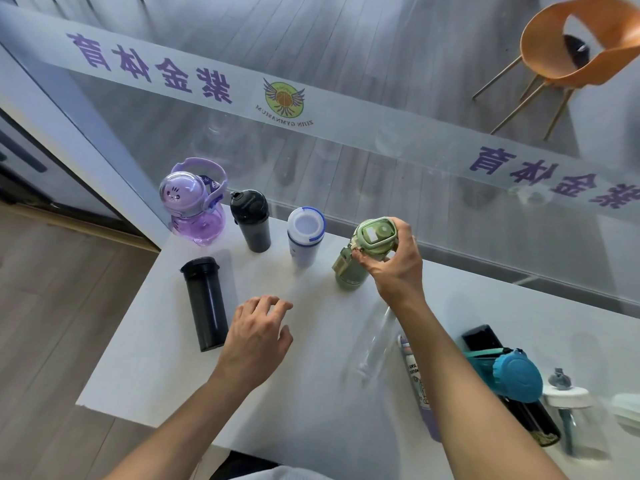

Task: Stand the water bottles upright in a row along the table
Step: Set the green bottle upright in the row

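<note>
Along the far edge of the white table [311, 393] stand a purple cat-faced bottle [194, 206], a dark grey bottle [252, 221] and a white bottle with a blue rim [304, 237], all upright. To their right my right hand [393, 261] grips the lid of a green bottle [360, 258], which stands slightly tilted on the table. A black bottle [204, 303] lies on its side at the left. My left hand [258, 336] hovers beside it, fingers spread, holding nothing.
A clear bottle [375, 341] lies under my right forearm. At the right stand or lie a purple-printed bottle [420, 393], a black bottle with a teal lid [512, 372] and a clear bottle with a white lid [568, 410]. A glass wall runs behind the table; an orange chair [571, 46] stands beyond.
</note>
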